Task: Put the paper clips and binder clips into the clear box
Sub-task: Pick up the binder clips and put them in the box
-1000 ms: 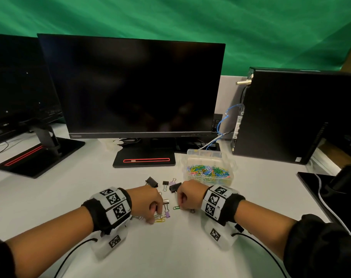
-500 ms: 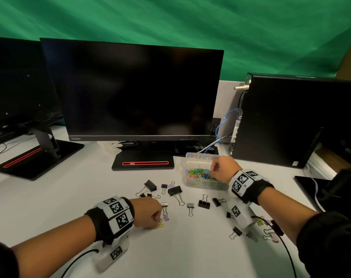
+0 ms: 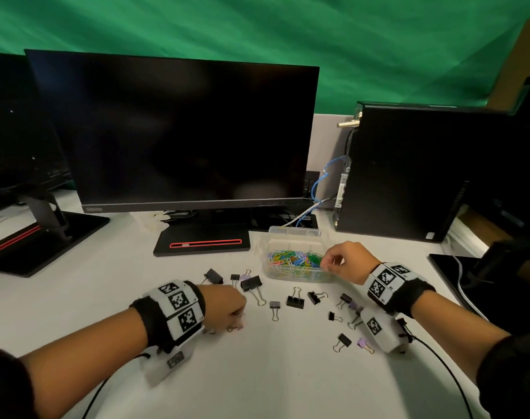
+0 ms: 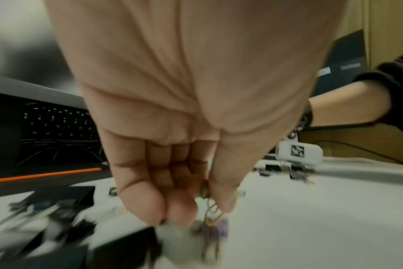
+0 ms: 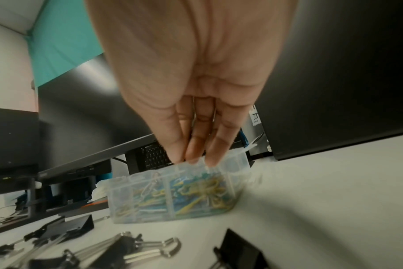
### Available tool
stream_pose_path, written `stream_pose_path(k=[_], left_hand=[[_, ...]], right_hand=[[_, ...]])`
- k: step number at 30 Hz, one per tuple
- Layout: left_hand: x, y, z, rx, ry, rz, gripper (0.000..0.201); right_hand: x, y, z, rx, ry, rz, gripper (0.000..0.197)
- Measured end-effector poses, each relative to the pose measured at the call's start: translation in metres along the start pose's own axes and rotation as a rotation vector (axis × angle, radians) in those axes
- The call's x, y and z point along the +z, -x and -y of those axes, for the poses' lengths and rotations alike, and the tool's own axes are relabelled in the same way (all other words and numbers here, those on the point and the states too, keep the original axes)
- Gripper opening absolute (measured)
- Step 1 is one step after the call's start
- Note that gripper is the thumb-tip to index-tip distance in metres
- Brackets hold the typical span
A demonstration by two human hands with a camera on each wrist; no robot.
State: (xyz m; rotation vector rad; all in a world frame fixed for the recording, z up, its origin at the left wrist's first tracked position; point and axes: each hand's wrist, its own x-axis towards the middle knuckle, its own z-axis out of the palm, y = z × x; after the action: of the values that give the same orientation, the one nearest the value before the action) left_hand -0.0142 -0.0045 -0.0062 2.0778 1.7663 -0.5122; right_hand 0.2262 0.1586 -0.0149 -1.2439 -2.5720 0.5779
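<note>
The clear box (image 3: 294,229) (image 5: 168,205) stands open behind the scatter of clips and holds a heap of coloured paper clips (image 3: 294,258). My right hand (image 3: 345,261) (image 5: 193,156) hangs over its near right rim, fingers straight and pointing down, with nothing visible in them. My left hand (image 3: 227,309) (image 4: 196,214) is low over the table, its curled fingers and thumb pinching green and yellow paper clips (image 4: 211,211) above a purple binder clip (image 4: 215,231). Black binder clips (image 3: 295,300) (image 3: 251,282) (image 5: 127,249) and a purple one (image 3: 362,343) lie across the white table.
A large monitor (image 3: 179,131) on a black stand base (image 3: 201,244) stands behind the clips. A black computer tower (image 3: 409,170) with cables sits at the back right, a second monitor base (image 3: 40,237) at the left, and a dark flat item (image 3: 457,285) at the right edge.
My right hand left the clips in the middle, travelled to the box, and its fingers now point down over the near right rim. The left hand stayed at the clips.
</note>
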Motion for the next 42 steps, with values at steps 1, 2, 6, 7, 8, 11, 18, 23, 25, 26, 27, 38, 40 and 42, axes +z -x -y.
stream_pose_path(k=[1, 2, 6, 7, 8, 11, 18, 23, 25, 26, 27, 38, 40, 42], left_hand=[[-0.009, -0.003, -0.003, 0.019, 0.005, -0.046, 0.023], [-0.017, -0.007, -0.006, 0.038, 0.006, -0.108, 0.019], [-0.054, -0.033, -0.023, 0.064, 0.087, -0.356, 0.013], [-0.061, -0.042, -0.027, 0.059, 0.100, -0.396, 0.012], [-0.067, -0.051, -0.029, 0.052, 0.110, -0.425, 0.013], [-0.079, -0.076, -0.034, -0.014, 0.136, -0.449, 0.014], [-0.081, -0.112, -0.032, -0.137, 0.224, -0.428, 0.017], [-0.076, -0.121, -0.032, -0.125, 0.347, -0.394, 0.023], [-0.074, -0.119, -0.035, -0.096, 0.372, -0.420, 0.028], [-0.073, -0.117, -0.037, -0.079, 0.375, -0.445, 0.028], [-0.071, -0.115, -0.039, -0.062, 0.374, -0.477, 0.028], [-0.040, -0.069, -0.101, 0.380, 0.100, -0.250, 0.037], [-0.030, -0.065, -0.106, 0.390, 0.066, -0.168, 0.044], [-0.020, -0.062, -0.105, 0.404, 0.053, -0.160, 0.048]], right_hand=[[-0.002, 0.003, -0.001, -0.020, -0.022, -0.019, 0.010], [-0.004, 0.007, -0.002, -0.034, -0.040, -0.044, 0.014], [-0.018, 0.029, -0.011, -0.005, 0.045, -0.060, 0.023], [-0.021, 0.035, -0.013, 0.019, 0.122, -0.001, 0.023], [-0.024, 0.041, -0.016, 0.054, 0.203, 0.078, 0.023], [-0.028, 0.060, -0.023, 0.205, 0.308, 0.300, 0.044], [-0.034, 0.085, -0.043, 0.330, 0.274, 0.506, 0.078], [-0.023, 0.092, -0.042, 0.263, 0.161, 0.452, 0.074], [-0.018, 0.091, -0.037, 0.232, 0.116, 0.413, 0.067], [-0.015, 0.090, -0.035, 0.216, 0.105, 0.394, 0.064], [-0.012, 0.089, -0.033, 0.195, 0.098, 0.375, 0.061], [0.005, 0.085, -0.018, 0.101, 0.007, 0.335, 0.048], [0.003, 0.086, -0.021, 0.119, 0.011, 0.331, 0.045], [-0.001, 0.086, -0.026, 0.133, -0.015, 0.324, 0.040]])
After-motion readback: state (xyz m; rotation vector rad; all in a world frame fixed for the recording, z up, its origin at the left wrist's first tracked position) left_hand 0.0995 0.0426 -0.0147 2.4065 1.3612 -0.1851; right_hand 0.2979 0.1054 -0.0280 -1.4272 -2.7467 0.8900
